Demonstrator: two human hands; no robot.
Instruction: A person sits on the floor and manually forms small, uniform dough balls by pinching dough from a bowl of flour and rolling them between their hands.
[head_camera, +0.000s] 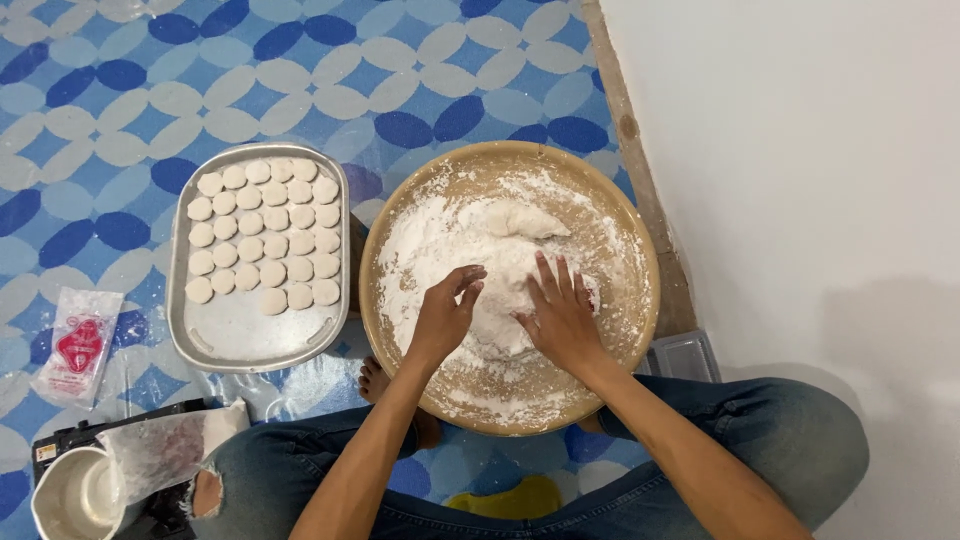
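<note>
Soft white dough mound (500, 290) in round wooden floured bowl (640, 250): looks sticky, squishy, light-ish. Left hand (445, 312) curled, pinching near-left edge; right hand (560, 318) open, flat on top. Best pinched at edge.

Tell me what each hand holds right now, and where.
Left hand pinches the soft white dough mound at its left side; right hand presses flat on it.
</note>
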